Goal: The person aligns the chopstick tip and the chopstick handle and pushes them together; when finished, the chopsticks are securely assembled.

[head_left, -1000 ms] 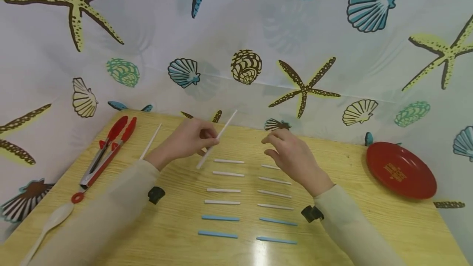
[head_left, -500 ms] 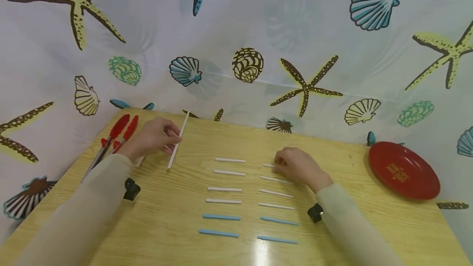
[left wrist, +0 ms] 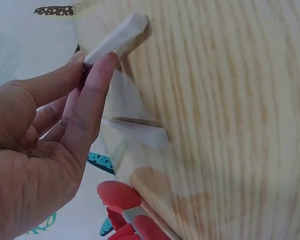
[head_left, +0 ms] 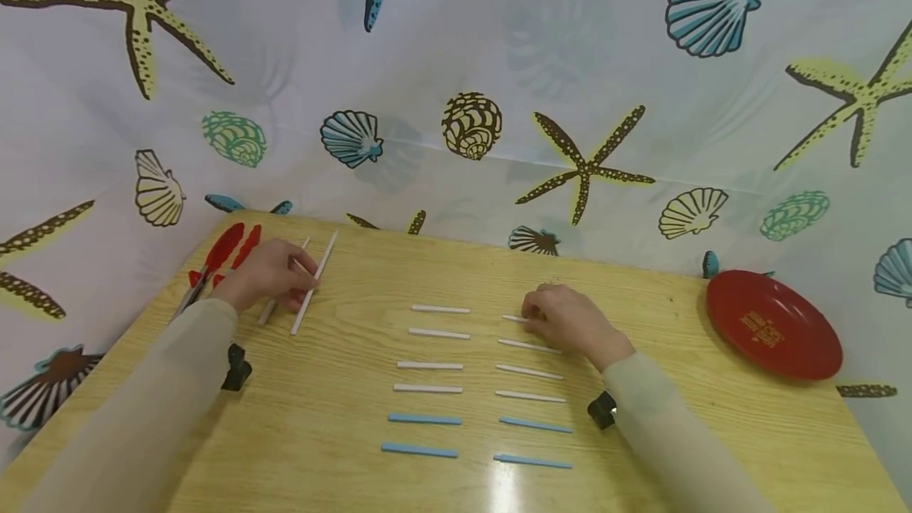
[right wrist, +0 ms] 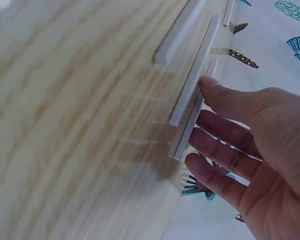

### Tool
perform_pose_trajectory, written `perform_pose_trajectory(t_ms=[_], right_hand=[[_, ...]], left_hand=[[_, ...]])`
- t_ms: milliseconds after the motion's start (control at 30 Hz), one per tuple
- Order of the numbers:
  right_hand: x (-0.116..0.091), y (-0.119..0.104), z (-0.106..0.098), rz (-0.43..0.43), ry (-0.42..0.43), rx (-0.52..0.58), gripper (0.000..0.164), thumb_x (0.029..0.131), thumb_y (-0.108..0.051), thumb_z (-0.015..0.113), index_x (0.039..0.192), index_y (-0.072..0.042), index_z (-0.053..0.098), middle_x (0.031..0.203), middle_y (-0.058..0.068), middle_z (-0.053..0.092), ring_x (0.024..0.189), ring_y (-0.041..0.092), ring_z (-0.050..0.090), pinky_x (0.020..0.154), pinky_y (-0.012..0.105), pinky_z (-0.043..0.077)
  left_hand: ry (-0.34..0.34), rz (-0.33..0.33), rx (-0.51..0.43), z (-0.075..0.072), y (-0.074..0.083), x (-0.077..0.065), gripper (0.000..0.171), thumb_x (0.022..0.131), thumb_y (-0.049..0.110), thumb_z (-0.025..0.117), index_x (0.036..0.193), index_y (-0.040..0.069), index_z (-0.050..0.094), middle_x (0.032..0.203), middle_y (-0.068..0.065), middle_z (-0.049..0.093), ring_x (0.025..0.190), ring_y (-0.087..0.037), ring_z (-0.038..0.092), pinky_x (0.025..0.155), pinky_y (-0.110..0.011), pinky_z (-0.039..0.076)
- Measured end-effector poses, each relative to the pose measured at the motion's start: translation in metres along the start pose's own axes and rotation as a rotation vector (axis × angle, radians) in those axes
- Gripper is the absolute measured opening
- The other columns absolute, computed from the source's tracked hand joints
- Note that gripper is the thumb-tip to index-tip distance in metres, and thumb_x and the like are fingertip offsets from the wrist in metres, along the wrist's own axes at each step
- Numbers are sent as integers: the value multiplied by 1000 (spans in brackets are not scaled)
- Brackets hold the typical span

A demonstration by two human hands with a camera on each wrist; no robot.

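Observation:
My left hand pinches a long white chopstick between thumb and fingers at the table's left. Beside it, roughly parallel, lies a second white chopstick, partly hidden behind the hand. In the left wrist view the pinched chopstick's end points up and right. At the far end of the right-hand column, my right hand grips a short white chopstick piece, covering most of it. The right wrist view has the thumb on one side of this piece and the fingers on the other.
Two columns of short chopstick pieces lie mid-table: white ones farther off, blue ones nearer. Red-tipped tongs lie behind the left hand. A red oval plate sits at the right, by the patterned cloth.
My left hand has carried the long chopstick leftward and down beside the other one. My right hand has lowered onto the farthest right-hand piece and stayed there.

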State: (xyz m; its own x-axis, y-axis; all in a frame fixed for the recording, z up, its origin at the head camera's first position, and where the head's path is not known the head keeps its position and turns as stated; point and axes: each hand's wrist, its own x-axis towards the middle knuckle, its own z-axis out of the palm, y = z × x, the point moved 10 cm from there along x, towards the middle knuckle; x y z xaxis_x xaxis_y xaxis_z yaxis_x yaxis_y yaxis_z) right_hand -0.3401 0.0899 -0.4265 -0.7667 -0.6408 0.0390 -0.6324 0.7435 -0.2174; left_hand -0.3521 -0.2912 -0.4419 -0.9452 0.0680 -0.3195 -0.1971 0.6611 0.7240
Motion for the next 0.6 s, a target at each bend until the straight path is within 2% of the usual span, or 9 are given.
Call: perform_pose_trajectory(t_ms=[333,433,600], right_hand=[[-1,-2,2,-28,2,29,4,91,-13,74,93,-11,71,86,-2,64,78,13,59,72,32,51],[-1,-2,2,-20,1,31,4,91,-11,74,93,-11,71,85,-3,64,79,13,59,73,33,51],[-2,-2,2,-13,6,26,4,91,-9,73,93,-12,70,85,-2,63,79,14,58,72,33,50]], left_hand=[[-10,-23,-27,1,-9,4,32,93,5,69,118,-12,58,87,-17,62,67,-21,63,65,-36,58],[6,-24,2,0,-12,9,30,92,4,69,115,-12,59,83,-15,63,65,-21,63,64,-36,58],[36,15,127,-1,1,11,23,90,3,70,106,-12,63,79,-15,64,61,-21,63,60,-35,58]])
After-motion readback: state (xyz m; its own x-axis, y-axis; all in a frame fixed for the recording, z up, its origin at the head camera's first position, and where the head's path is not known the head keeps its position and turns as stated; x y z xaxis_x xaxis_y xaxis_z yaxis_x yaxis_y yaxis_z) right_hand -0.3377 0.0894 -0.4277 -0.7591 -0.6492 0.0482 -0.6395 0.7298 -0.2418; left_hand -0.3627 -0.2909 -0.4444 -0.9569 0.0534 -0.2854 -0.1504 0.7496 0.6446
